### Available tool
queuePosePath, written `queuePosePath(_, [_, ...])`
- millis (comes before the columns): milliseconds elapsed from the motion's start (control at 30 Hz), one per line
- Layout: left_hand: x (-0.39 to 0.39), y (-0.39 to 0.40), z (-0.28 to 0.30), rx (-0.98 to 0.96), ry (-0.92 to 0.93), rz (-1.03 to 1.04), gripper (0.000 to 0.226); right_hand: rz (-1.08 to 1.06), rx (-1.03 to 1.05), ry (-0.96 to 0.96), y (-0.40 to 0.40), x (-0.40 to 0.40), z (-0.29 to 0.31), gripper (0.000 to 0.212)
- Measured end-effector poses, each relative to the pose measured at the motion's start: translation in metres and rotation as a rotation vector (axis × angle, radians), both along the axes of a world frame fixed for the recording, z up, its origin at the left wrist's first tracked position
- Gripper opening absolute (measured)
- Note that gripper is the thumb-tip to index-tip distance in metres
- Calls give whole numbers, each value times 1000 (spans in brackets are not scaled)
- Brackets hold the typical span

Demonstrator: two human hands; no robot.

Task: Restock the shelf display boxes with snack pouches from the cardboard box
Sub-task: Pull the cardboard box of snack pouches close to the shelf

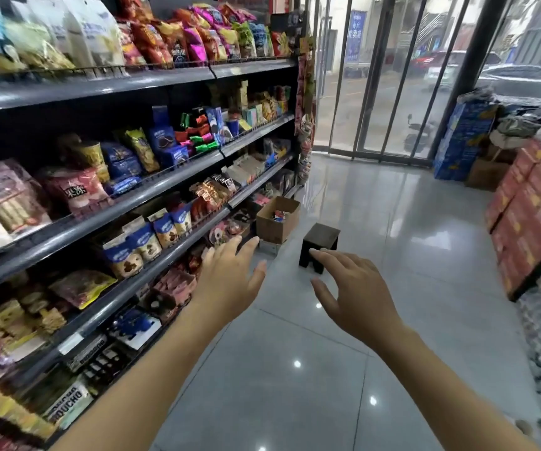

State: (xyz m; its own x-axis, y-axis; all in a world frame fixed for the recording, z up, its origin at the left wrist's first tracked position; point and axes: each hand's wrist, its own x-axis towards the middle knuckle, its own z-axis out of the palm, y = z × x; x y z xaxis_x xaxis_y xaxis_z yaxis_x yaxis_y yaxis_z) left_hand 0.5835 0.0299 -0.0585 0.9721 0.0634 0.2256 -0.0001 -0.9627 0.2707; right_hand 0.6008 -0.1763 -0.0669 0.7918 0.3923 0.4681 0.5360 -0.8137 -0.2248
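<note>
Where shelves (pixel 152 203) end, stool (pixel 319 247) beside cardboard box (pixel 277 219)

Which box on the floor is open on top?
The brown cardboard box beside the shelf's bottom end: its flaps stand up and packets show inside. The red cartons and blue cartons stacked on the right are closed.

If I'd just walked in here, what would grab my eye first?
Probably the two bare hands stretched out mid-frame, left hand and right hand, both open and holding nothing. Left of them runs a long shelf rack crammed with bright snack bags. Ahead on the glossy floor sit an open cardboard box and a small dark stool.
</note>
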Motion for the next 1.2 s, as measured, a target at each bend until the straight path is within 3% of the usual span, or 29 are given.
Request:
queuePosePath(233, [157,56,-4,-110,-72,-66,50,-13,17,69,55,151,0,49])
queuePosePath(600, [368,126,8,11,-53,-97,52,-73,91,73,125,350,16,46])
queuePosePath(900, [539,160,-20,-28,5,-88,51,-48,90,128,163,529,-5,49])
queuePosePath(1200, [718,203,-12,-9,24,-59,50,5,71,180,208,717,2,42])
